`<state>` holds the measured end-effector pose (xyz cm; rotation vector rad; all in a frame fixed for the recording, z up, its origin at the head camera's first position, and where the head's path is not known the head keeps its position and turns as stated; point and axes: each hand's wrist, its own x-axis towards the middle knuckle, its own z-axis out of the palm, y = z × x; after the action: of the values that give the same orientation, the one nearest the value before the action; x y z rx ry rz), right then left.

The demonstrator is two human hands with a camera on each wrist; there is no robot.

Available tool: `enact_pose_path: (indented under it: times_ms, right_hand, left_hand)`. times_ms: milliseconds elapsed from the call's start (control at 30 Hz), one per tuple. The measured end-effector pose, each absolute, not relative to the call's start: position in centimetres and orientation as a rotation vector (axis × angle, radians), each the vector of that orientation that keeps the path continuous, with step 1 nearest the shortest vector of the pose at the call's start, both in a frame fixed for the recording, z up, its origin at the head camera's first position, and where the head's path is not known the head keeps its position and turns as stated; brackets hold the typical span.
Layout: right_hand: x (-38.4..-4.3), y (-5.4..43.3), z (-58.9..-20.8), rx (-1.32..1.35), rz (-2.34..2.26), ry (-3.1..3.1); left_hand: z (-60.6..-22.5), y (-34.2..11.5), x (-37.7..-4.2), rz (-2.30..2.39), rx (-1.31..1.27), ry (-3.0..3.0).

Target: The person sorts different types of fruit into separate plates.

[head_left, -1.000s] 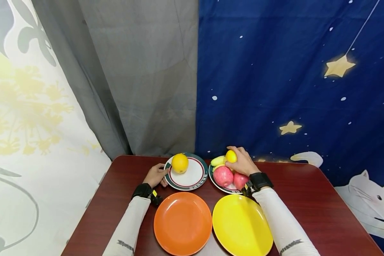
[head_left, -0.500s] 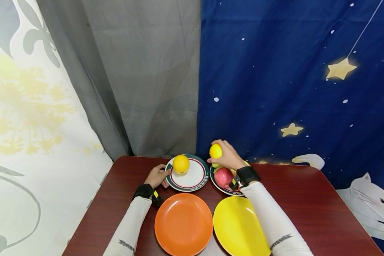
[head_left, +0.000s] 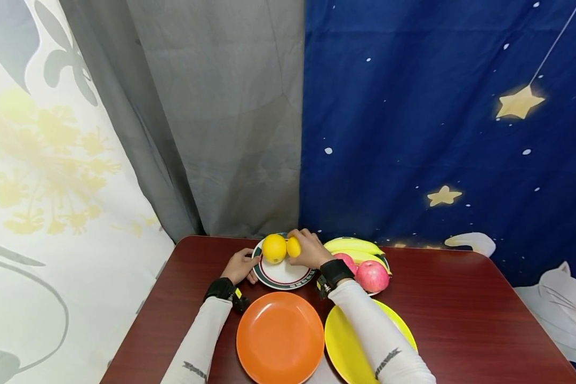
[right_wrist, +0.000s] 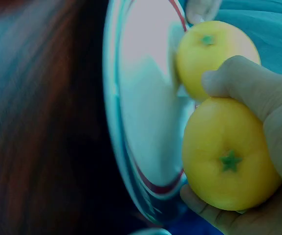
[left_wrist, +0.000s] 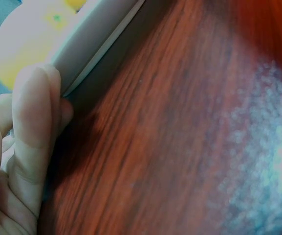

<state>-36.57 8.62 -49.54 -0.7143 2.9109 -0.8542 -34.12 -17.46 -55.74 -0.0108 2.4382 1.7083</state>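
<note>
My right hand grips a yellow-orange orange with a green star-shaped stem end, thumb on one side and fingers on the other. It holds this orange over the right part of a white plate with a dark green patterned rim. A second orange sits on the plate's left part, close beside the held one. At the plate's left edge my left hand pinches the rim; in the left wrist view its fingers lie against the plate's side. Whether the held orange touches the plate, I cannot tell.
Right of the white plate stands another plate with bananas and red apples, partly behind my right forearm. Nearer are an orange plate and a yellow plate. Curtains hang behind the table's far edge.
My right hand has carried the orange left from the fruit plate to the white plate. The bananas and apples are now more exposed. My left hand has stayed at the rim.
</note>
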Motion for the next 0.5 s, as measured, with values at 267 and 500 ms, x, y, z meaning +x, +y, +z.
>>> enact_pose_path:
  times_ms: [267, 500]
  right_hand:
    - [-35.7, 7.8, -50.4, -0.655, -0.842, 2.900]
    - [-36.3, 7.8, -50.9, -0.619, -0.792, 2.920]
  left_hand:
    - [-55.5, -17.1, -33.8, 1.709, -0.022, 2.450]
    - [-55.8, -17.3, -34.1, 1.686, -0.030, 2.462]
